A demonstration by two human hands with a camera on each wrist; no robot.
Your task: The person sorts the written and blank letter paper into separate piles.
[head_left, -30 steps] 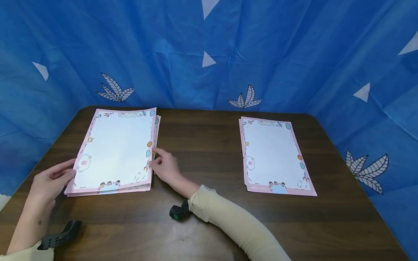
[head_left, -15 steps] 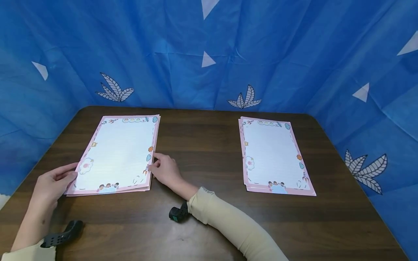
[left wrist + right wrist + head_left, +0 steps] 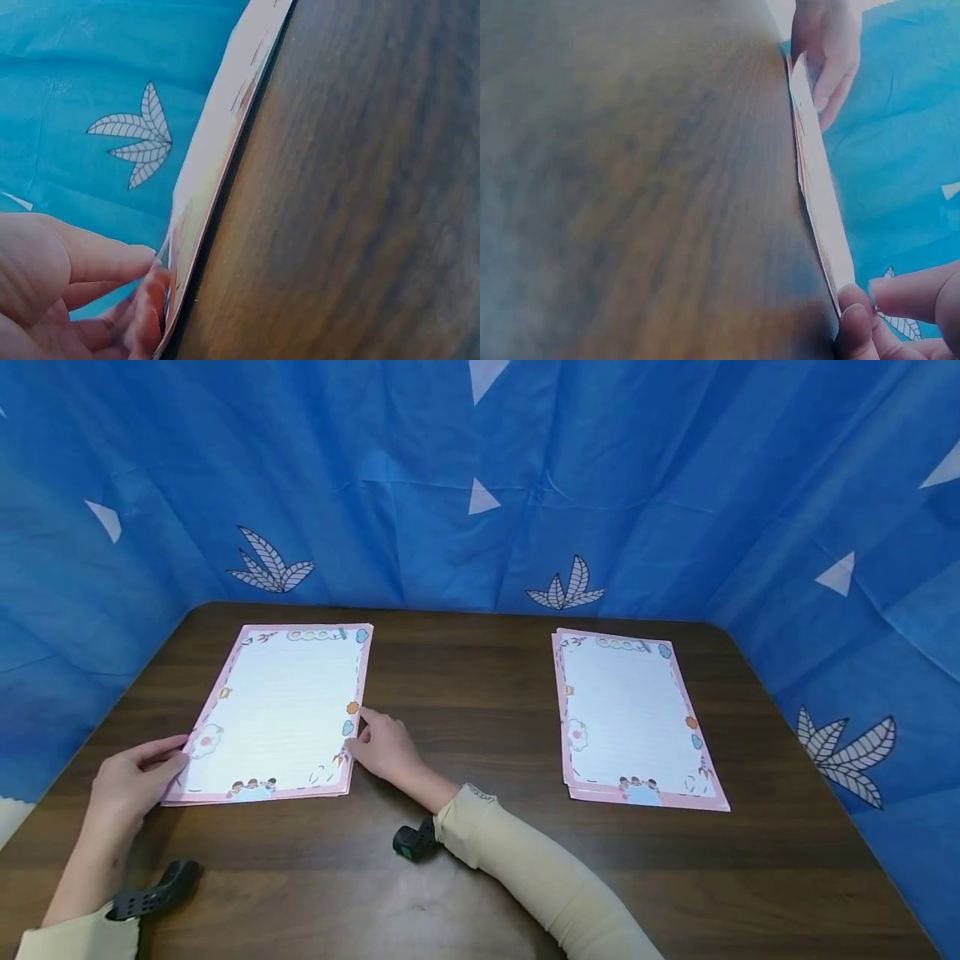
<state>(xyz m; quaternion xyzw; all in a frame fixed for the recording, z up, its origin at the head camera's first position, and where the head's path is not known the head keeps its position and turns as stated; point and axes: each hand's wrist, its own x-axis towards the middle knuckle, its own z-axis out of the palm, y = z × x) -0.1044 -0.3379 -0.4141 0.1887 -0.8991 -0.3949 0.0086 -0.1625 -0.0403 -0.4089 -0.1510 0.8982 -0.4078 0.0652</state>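
A stack of pink-bordered letter paper (image 3: 285, 702), printed with cartoon figures and clouds, lies on the left half of the table. My left hand (image 3: 142, 777) pinches its left edge near the front corner, thumb and fingers together there in the left wrist view. At the right edge, my right hand (image 3: 386, 747) pinches the paper low on that side. Seen from the right wrist, the fingertips (image 3: 853, 300) sit right at the edges of the paper (image 3: 823, 195). The top sheet nearly covers those under it, which show as thin pink edges.
Another, slightly fanned stack of the same paper (image 3: 630, 718) lies on the right half of the dark wooden table (image 3: 465, 693). Behind the table hangs a blue curtain (image 3: 405, 485) with white leaf and triangle prints. Black wrist cameras (image 3: 416, 841) sit on both forearms.
The top sheet, earlier raised and offset toward the back left, has come down onto the left stack, and the edges now line up more closely. Both hands have stayed at its sides.
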